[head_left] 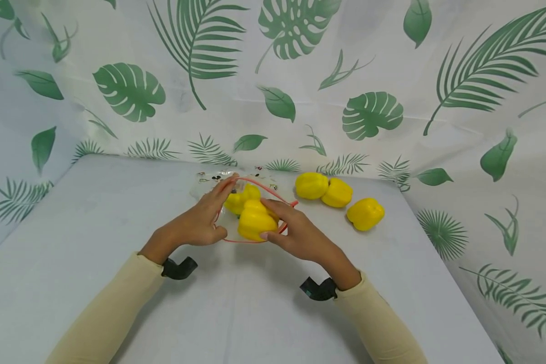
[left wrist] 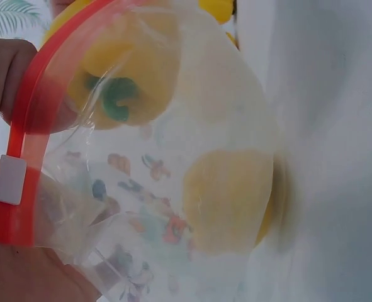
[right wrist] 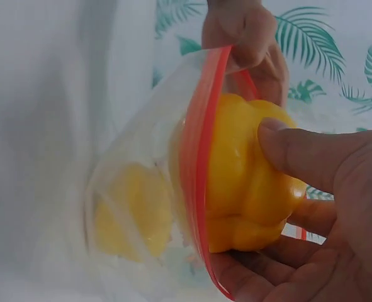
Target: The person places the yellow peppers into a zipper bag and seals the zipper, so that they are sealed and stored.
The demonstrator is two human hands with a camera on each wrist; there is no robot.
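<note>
A clear zip bag [head_left: 201, 186] with a red rim and small printed figures is spread at its mouth. My left hand [head_left: 197, 220] holds the rim on its left side; in the left wrist view a white slider [left wrist: 11, 180] sits on the red strip [left wrist: 38, 94]. My right hand [head_left: 302, 232] grips a yellow bell pepper [head_left: 256, 222] at the mouth, its green-stemmed end inside the bag. Another yellow bell pepper [right wrist: 134, 211] lies deeper inside the bag, seen through the plastic.
To the right of the bag, three yellow bell peppers lie on the white table [head_left: 95, 212]: two touching, one pepper [head_left: 311, 185] and its neighbour [head_left: 337, 192], and a third pepper [head_left: 366, 214] nearer and apart. A leaf-printed cloth [head_left: 236, 116] hangs behind the table.
</note>
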